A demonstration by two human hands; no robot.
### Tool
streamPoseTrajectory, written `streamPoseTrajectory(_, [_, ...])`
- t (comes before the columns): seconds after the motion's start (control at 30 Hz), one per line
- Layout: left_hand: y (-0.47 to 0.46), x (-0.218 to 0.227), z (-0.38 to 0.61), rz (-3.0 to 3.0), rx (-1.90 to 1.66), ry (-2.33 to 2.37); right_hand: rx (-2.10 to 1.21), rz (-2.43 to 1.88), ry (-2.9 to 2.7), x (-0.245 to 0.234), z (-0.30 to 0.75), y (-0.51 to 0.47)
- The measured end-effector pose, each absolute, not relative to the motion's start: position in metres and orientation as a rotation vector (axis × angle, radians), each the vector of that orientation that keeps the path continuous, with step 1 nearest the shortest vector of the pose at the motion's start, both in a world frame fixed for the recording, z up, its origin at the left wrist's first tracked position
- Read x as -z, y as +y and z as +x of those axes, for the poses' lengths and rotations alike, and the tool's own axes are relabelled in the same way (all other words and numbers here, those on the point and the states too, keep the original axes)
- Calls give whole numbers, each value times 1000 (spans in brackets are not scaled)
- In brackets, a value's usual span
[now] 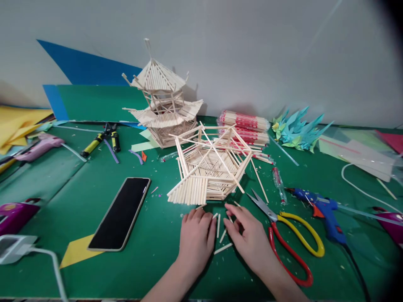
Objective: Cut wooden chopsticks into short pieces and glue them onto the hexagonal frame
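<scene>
My left hand [195, 233] rests on the table with its fingers curled. A short wooden stick [215, 215] pokes out by its thumb, and another stick end [201, 206] shows past its fingertips. Across from it, my right hand [247, 230] is bent inward, a short stick [230, 219] between its thumb and fingers. Loose cut sticks [218, 226] lie between both hands. Just beyond stands a many-sided stick frame [217, 161], its near left side covered by a row of sticks [189, 189]. Parts of the fingers are hidden.
Scissors [277, 218] and a blue glue gun [324, 207] lie to the right; a phone [121, 216] lies left. Behind are a stick pagoda [163, 113], packs of sticks [245, 121] and blue folded paper [299, 130]. Pliers [103, 138] and a pink glue gun [42, 147] are far left.
</scene>
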State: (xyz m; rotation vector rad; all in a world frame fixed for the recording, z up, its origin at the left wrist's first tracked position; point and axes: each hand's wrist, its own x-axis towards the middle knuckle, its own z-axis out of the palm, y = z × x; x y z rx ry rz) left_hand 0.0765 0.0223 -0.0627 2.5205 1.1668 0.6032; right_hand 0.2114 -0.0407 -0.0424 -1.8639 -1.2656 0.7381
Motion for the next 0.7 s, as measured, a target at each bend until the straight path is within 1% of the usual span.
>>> streamPoseTrajectory(0.27, [25, 73, 71, 2527, -885, 1069, -261, -2121, -1028, 46, 279, -66])
streamPoseTrajectory(0.43, [27, 69, 73, 2599, -960, 1016, -14, -2176, -1144, 42, 323, -40])
streamPoseTrajectory(0.53, [27, 68, 73, 2645, -946, 1017, -21, -2273, -1255, 37, 342, -5])
streamPoseTrajectory(0.7, [26, 73, 76, 2674, -910, 1026, -219, -2501, -1360, 43, 352, 44])
